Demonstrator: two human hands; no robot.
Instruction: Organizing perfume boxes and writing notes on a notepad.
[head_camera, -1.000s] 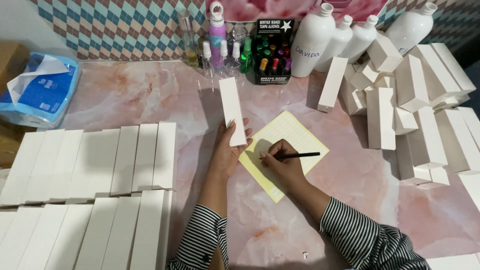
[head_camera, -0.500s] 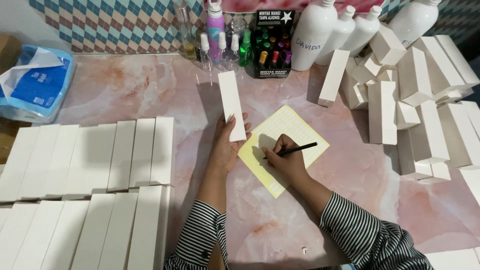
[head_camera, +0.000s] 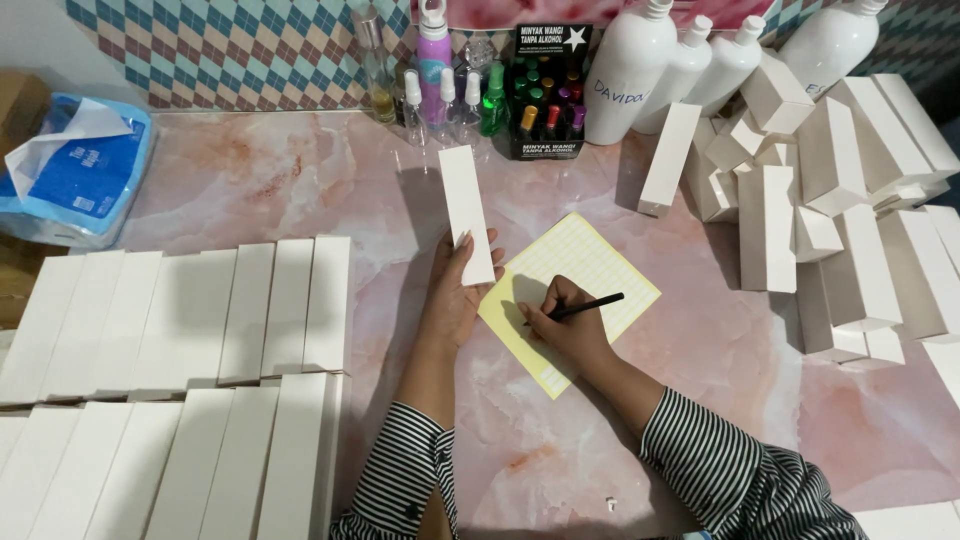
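Table (head_camera: 260, 190): pink marbled surface filling the view, seen from above.
Flat box rows (head_camera: 180, 330): long white cartons laid side by side in two rows on the person's left, long axes running away from the person.
Loose box pile (head_camera: 840, 200): more white cartons heaped and standing on the right, well apart from both hands.
White bottles (head_camera: 640, 70): three tall pump bottles at the back edge, beside a black display tray of small vials (head_camera: 550, 105) and a few spray bottles (head_camera: 440, 90).
Tissue pack (head_camera: 75, 175): blue soft pack at the far left.
Label sheet (head_camera: 590, 270): yellow gridded sheet lying flat and turned diagonally, between the hands and partly under the right one.
Single box (head_camera: 465, 205): one white carton lying flat, long axis pointing away from the person and tilted slightly left; its near end rests under the left fingers, the rest extends beyond them.
Left hand (head_camera: 455, 295): palm down, fingers loosely spread on the carton's near end, pinning rather than clasping it; the nearer hand to the carton.
Right hand (head_camera: 570, 325): closed in a writing grip on the sheet's near-left part, just right of the carton's near end.
Pen (head_camera: 580, 308): slim black pen held by the right hand, tip down-left on the sheet, shaft pointing right.
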